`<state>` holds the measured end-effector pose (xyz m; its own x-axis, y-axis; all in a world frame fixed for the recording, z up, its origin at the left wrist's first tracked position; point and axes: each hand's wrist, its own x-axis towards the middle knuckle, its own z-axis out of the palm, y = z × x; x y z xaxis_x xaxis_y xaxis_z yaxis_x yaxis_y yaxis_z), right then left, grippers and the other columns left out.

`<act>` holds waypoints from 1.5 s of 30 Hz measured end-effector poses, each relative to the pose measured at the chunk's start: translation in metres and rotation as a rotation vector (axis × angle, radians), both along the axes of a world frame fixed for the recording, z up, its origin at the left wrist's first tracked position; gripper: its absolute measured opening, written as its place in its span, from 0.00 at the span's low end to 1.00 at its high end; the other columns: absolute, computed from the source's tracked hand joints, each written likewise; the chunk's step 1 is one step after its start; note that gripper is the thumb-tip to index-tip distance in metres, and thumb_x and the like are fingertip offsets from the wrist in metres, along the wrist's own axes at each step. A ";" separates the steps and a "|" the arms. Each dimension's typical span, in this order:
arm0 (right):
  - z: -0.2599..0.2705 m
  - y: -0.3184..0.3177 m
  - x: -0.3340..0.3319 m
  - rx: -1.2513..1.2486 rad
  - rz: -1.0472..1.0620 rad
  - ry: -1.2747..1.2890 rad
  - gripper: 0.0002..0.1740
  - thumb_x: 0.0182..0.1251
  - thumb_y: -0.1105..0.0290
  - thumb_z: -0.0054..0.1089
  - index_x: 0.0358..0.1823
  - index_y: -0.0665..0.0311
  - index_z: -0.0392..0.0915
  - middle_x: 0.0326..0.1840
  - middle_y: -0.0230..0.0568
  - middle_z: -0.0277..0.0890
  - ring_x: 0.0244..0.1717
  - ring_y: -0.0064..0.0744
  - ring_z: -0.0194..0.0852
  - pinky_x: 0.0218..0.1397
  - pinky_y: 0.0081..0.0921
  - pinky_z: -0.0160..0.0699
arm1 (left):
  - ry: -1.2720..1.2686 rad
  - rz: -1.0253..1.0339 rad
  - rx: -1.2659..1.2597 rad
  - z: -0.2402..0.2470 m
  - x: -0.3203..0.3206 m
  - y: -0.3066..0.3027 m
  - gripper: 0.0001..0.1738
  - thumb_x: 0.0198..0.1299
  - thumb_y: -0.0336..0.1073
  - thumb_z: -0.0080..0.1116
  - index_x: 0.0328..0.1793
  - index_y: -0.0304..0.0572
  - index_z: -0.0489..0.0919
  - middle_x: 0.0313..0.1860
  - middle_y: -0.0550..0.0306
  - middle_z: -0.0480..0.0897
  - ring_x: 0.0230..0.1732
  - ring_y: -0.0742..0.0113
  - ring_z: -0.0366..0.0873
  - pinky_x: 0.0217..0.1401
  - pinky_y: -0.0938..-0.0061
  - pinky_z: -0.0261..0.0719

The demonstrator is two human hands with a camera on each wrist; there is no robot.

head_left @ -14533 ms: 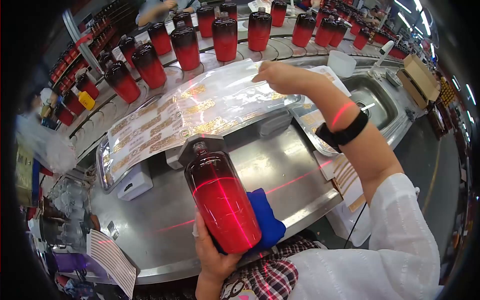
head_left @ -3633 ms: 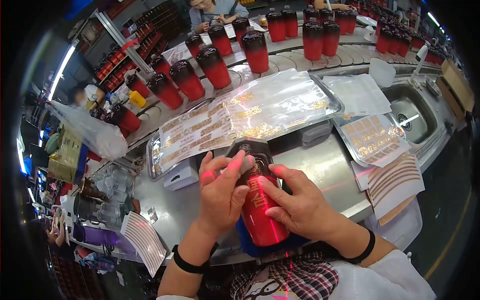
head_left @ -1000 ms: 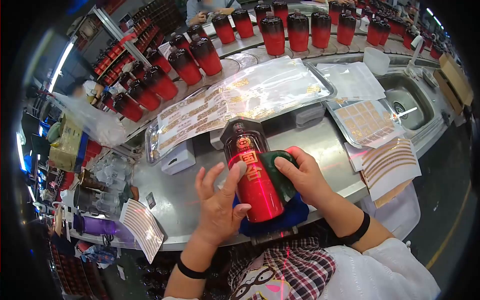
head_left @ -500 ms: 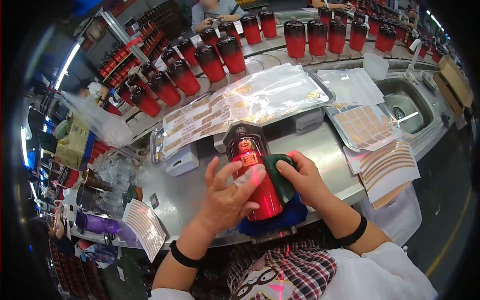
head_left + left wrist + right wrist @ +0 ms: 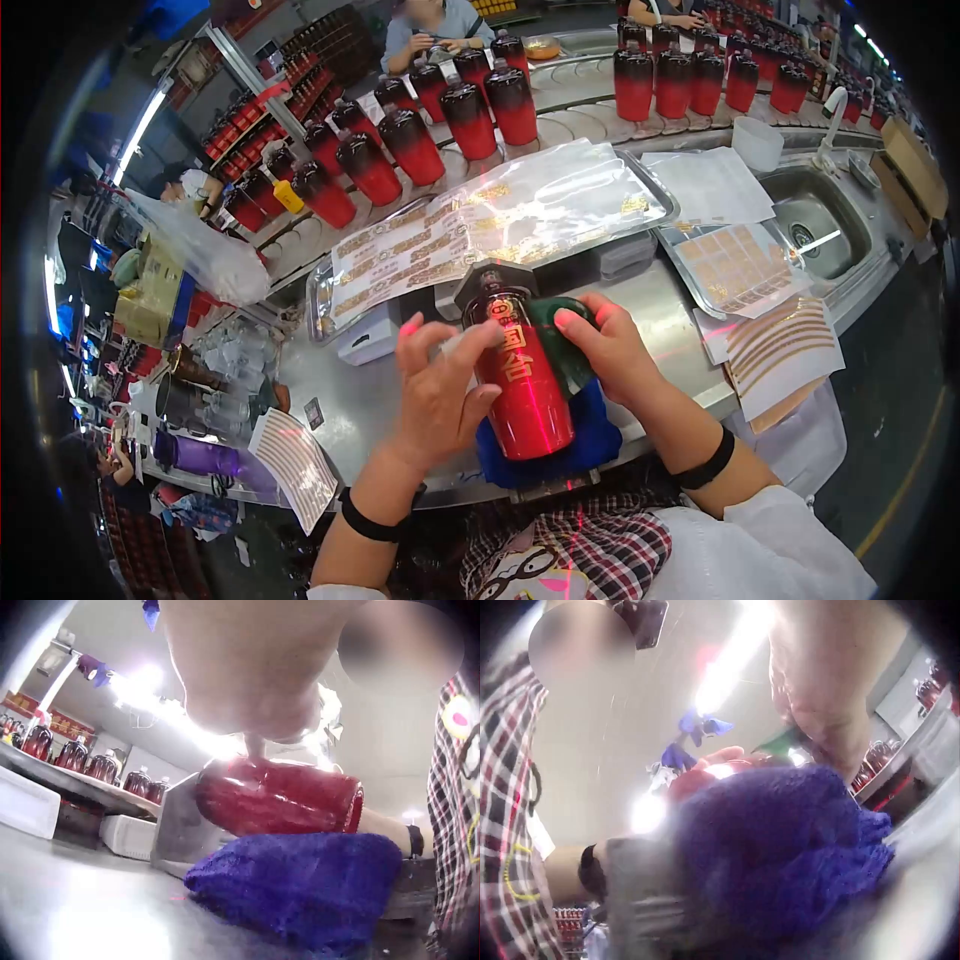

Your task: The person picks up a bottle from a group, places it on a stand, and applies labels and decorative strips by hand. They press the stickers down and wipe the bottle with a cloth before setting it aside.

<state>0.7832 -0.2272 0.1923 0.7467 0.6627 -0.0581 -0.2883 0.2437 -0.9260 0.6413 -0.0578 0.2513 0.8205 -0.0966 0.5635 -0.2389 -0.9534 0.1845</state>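
Observation:
A red bottle point(image 5: 535, 420) with a dark neck end lies tilted on a blue cloth point(image 5: 603, 440), its neck in a grey angled holder point(image 5: 525, 280). Gold characters point(image 5: 516, 368) run down its face. My right hand point(image 5: 625, 355) pinches a dark green, flat scraper-like piece point(image 5: 568, 355) along the bottle's right side. My left hand point(image 5: 437, 385) is over the bottle's left side, fingers spread, a fingertip at the upper characters. Pale covers show on some left fingers. In the left wrist view, the bottle's underside point(image 5: 277, 799) shows above the cloth point(image 5: 300, 892).
Behind the holder lies a tray of gold-print sheets point(image 5: 500, 215). More sheets sit right, on a smaller tray point(image 5: 735, 265) and as striped strips point(image 5: 785, 350). Beyond, red bottles point(image 5: 410, 145) line a conveyor. A sink point(image 5: 820, 220) is far right, a purple bottle point(image 5: 205, 455) left.
Earlier the bottle was plain; it now bears gold characters. The green piece came into my right hand after 3.6 s ago. In the last half second my left hand drew back left, uncovering the lower characters.

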 end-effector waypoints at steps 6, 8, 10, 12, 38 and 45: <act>-0.001 -0.001 -0.001 0.017 -0.010 -0.030 0.14 0.71 0.65 0.61 0.47 0.69 0.75 0.39 0.34 0.78 0.38 0.17 0.74 0.42 0.19 0.77 | 0.087 -0.031 0.100 0.015 0.028 -0.016 0.28 0.63 0.48 0.59 0.65 0.41 0.74 0.46 0.60 0.82 0.55 0.54 0.67 0.73 0.50 0.55; 0.001 -0.001 -0.002 0.025 -0.011 -0.012 0.15 0.71 0.65 0.61 0.47 0.70 0.75 0.38 0.34 0.78 0.38 0.17 0.75 0.42 0.19 0.77 | 0.020 -0.003 0.023 0.007 0.024 -0.012 0.27 0.63 0.46 0.58 0.65 0.40 0.74 0.46 0.58 0.81 0.54 0.54 0.67 0.72 0.50 0.56; 0.001 -0.004 0.003 -0.041 0.005 -0.058 0.14 0.70 0.65 0.62 0.47 0.68 0.77 0.38 0.34 0.79 0.38 0.18 0.75 0.41 0.20 0.77 | -0.020 0.035 -0.054 -0.001 0.018 -0.008 0.27 0.64 0.45 0.58 0.65 0.38 0.74 0.46 0.57 0.81 0.54 0.54 0.67 0.71 0.51 0.57; 0.004 -0.007 0.006 -0.106 -0.035 -0.182 0.12 0.69 0.65 0.63 0.46 0.66 0.78 0.37 0.34 0.79 0.38 0.19 0.75 0.41 0.21 0.77 | -0.033 0.088 -0.136 -0.009 0.004 -0.006 0.27 0.65 0.45 0.57 0.65 0.37 0.74 0.46 0.55 0.81 0.53 0.54 0.67 0.70 0.51 0.58; 0.066 -0.098 0.000 -0.325 -0.032 -1.148 0.16 0.63 0.79 0.60 0.52 0.68 0.74 0.50 0.50 0.77 0.49 0.49 0.78 0.52 0.35 0.77 | -0.075 0.211 -0.386 -0.073 -0.050 -0.055 0.39 0.73 0.53 0.44 0.73 0.20 0.60 0.66 0.35 0.73 0.76 0.47 0.56 0.75 0.58 0.60; 0.051 -0.203 0.198 -1.197 -0.166 -1.294 0.15 0.52 0.85 0.51 0.38 0.67 0.81 0.55 0.56 0.78 0.57 0.53 0.76 0.59 0.39 0.76 | -0.118 0.172 -0.748 -0.097 -0.052 -0.071 0.44 0.73 0.59 0.38 0.76 0.21 0.51 0.75 0.33 0.60 0.76 0.44 0.59 0.78 0.57 0.55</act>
